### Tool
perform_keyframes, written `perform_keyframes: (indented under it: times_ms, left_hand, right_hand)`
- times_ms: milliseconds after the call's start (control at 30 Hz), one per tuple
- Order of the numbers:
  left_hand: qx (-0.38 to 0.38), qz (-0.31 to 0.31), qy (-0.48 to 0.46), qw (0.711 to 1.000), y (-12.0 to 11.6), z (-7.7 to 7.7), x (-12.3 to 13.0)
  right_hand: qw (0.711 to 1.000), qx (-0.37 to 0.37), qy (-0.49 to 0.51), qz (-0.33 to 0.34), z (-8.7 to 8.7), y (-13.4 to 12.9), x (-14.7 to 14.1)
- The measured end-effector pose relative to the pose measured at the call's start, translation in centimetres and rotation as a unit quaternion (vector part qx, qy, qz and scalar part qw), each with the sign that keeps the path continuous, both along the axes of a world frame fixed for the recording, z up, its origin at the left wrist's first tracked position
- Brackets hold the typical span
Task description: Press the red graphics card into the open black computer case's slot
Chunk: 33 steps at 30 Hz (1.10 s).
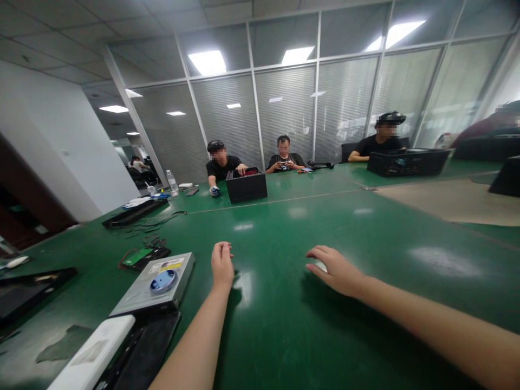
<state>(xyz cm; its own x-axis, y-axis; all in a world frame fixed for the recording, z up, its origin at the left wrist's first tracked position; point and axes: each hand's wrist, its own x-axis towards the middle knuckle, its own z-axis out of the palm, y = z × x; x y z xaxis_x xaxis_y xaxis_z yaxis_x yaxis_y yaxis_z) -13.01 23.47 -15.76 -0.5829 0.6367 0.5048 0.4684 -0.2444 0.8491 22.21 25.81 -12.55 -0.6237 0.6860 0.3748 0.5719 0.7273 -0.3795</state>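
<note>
My left hand (pixel 222 265) is held just above the green table (pixel 268 325), its fingers loosely curved and nothing visible in them. To its left lies a silver optical drive (pixel 140 290) with a yellow label, and a round blue item (pixel 163 281), like a roll of tape, rests on top. Over the table on the right, my right hand (pixel 335 271) holds nothing, thumb and fingers apart. The two hands face each other across bare green tabletop, not touching.
A white bar (pixel 95 355) and black panel (pixel 142 352) lie at the near left, with a green circuit board (pixel 138 257) behind. Across the table, several people sit near a black box (pixel 246 187) and a black computer case (pixel 408 162). Brown sheet (pixel 455 197) covers the right.
</note>
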Motion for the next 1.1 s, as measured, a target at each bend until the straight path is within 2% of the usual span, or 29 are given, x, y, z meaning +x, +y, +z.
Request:
perform_keyframes:
  times_ms: [100, 200, 400, 733, 1100]
  left_hand:
    - [-0.025, -0.025, 0.016, 0.999, -0.1, 0.3, 0.5]
    - [-0.044, -0.053, 0.050, 0.996, -0.4, 0.7, 1.2]
    - [-0.076, -0.083, 0.133, 0.985, -1.0, 0.9, 2.0]
    - [-0.086, -0.076, 0.166, 0.979, -0.9, 0.9, 2.1]
    - [-0.062, -0.091, 0.170, 0.979, -1.2, 1.2, 2.7]
  right_hand:
    - [0.997, -0.004, 0.074, -0.016, -0.5, -0.6, 3.2]
    - [0.992, 0.040, 0.117, -0.036, -0.5, 0.5, 4.3]
    - [0.986, 0.011, 0.164, -0.022, -2.1, 2.7, 4.1]
    - [0.986, 0.000, 0.168, -0.016, -2.4, 2.4, 3.9]
    - [0.987, -0.012, 0.155, -0.030, -3.3, 2.8, 4.1]
